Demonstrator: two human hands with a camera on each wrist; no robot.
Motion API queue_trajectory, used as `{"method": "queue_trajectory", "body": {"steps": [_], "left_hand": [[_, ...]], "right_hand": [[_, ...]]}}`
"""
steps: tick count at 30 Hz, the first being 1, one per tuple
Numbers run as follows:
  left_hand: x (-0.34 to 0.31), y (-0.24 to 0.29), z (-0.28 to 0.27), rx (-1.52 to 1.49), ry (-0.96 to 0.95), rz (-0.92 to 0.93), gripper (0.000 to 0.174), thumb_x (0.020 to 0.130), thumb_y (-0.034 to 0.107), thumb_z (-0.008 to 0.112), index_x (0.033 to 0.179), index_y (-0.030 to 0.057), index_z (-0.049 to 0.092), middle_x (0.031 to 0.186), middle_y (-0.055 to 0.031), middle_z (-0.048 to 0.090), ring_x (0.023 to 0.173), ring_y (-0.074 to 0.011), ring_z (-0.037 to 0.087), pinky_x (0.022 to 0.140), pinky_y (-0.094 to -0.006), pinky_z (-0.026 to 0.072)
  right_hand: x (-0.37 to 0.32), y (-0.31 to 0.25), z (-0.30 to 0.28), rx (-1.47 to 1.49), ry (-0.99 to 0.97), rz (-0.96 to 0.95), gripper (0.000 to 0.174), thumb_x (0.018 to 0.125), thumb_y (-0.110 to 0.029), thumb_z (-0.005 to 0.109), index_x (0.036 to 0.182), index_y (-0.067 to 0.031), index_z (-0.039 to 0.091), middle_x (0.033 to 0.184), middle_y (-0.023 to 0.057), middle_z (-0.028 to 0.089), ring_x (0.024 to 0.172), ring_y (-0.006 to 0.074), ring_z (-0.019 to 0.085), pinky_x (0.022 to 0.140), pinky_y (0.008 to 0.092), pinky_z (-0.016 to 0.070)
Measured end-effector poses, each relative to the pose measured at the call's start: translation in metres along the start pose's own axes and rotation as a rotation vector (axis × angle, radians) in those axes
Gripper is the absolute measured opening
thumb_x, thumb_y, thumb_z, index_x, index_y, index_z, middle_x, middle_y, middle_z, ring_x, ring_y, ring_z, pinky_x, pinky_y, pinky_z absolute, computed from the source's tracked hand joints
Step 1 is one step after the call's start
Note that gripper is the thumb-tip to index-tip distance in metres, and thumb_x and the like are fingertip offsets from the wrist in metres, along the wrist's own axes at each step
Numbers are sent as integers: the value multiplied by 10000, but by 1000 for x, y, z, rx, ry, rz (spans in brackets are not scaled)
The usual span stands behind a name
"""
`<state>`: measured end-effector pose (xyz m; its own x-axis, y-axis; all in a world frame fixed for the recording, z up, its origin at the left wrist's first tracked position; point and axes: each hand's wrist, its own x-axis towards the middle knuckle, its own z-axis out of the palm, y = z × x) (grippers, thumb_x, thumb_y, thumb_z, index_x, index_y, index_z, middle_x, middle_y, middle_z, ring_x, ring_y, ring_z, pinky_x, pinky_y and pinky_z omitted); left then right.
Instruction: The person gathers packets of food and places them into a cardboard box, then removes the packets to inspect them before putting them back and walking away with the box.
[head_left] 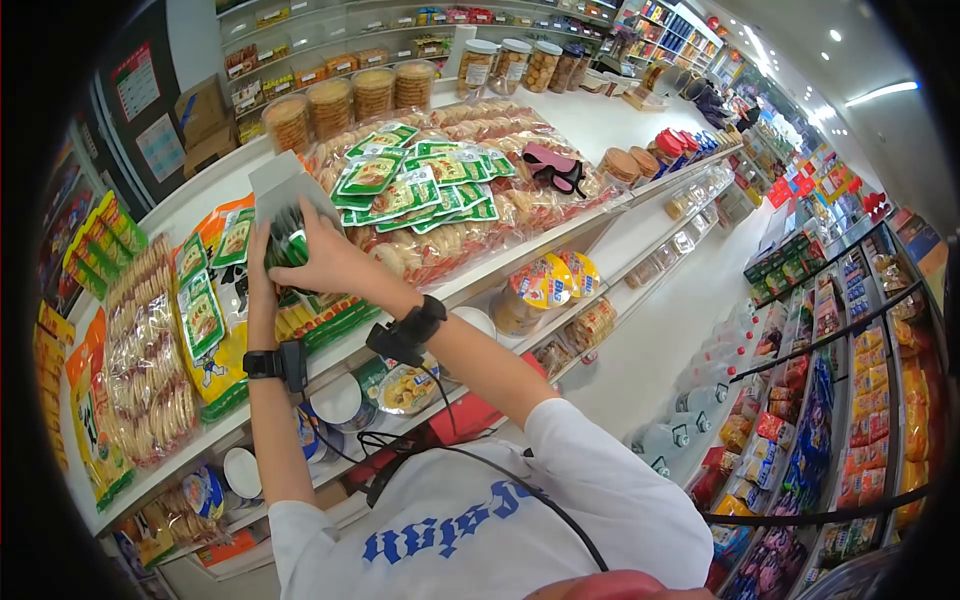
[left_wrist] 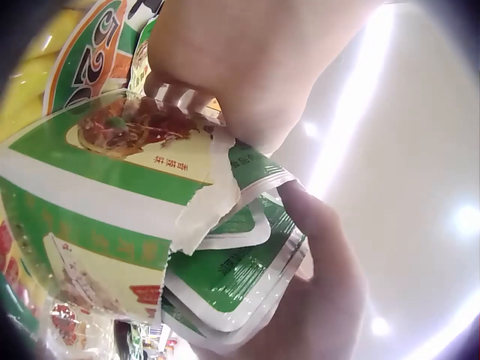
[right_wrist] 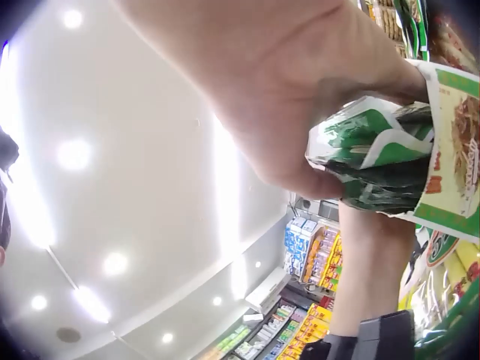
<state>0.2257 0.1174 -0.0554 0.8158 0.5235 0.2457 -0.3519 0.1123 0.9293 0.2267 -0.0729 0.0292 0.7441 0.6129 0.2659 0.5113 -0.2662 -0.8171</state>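
A torn-open cardboard box [left_wrist: 97, 202], green and white with food pictures, holds a stack of shiny green-and-white foil packets [left_wrist: 225, 285]. My left hand [head_left: 260, 272] grips the box from the side; in the left wrist view its fingertips [left_wrist: 176, 96] curl behind it. My right hand [head_left: 335, 260] pinches the packets at the box's open end, its thumb [right_wrist: 324, 184] lying against them. The right hand's other fingers are partly hidden in the right wrist view. Beside the box, a loose pile of similar green packets [head_left: 410, 190] lies on bagged round biscuits [head_left: 420, 255].
More packets [head_left: 203, 312] lie left of the box on a yellow bag [head_left: 225, 372]. Biscuit tubs [head_left: 373, 95] line the counter's back. A pink-and-black item [head_left: 555, 168] sits to the right. Lower shelves hold instant noodle cups [head_left: 540, 285]. Cables [head_left: 340, 445] hang from the wrist cameras.
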Motion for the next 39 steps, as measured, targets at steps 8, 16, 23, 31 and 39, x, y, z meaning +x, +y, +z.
{"method": "queue_trajectory", "body": {"steps": [8, 16, 23, 31, 39], "left_hand": [[-6, 16, 5, -30, -56, -104, 477, 1068, 383, 574, 1379, 22, 574, 1339, -83, 582, 1215, -197, 558, 1081, -332, 414], [-2, 0, -1, 84, -89, -22, 546, 1095, 403, 532, 1414, -40, 548, 1380, -126, 578, 1266, -218, 528, 1128, -343, 374], [9, -11, 0, -37, -130, 13, 588, 1118, 479, 471, 1381, -34, 586, 1345, -95, 609, 1186, -180, 566, 1065, -319, 433], [-15, 18, 15, -135, -169, -102, 721, 1070, 578, 520, 1531, 28, 449, 1445, -100, 548, 1318, -195, 520, 1121, -341, 403], [-27, 42, 25, 118, -157, 54, 659, 1068, 457, 605, 1537, 20, 452, 1357, -112, 596, 1240, -188, 557, 1069, -319, 432]], "right_hand": [[-6, 9, 11, 25, 99, -67, 820, 864, -276, 703, 1555, 8, 365, 1441, 374, 458, 1379, 568, 434, 1157, 514, 410], [-7, -23, 7, -311, 63, 71, 695, 859, -146, 699, 1489, 20, 456, 1331, 391, 541, 1205, 528, 595, 1029, 536, 504], [-8, 14, 0, -167, 264, -139, 600, 855, 0, 648, 1433, 65, 498, 1200, 349, 649, 1122, 515, 635, 974, 529, 526], [-28, -4, 11, -168, 330, -369, 614, 817, 97, 644, 1402, -15, 494, 1609, 317, 337, 1321, 524, 505, 1061, 533, 479], [-7, 6, -8, -45, 102, -226, 648, 968, -368, 699, 1399, 58, 468, 1412, 335, 479, 1304, 516, 510, 1079, 506, 465]]}}
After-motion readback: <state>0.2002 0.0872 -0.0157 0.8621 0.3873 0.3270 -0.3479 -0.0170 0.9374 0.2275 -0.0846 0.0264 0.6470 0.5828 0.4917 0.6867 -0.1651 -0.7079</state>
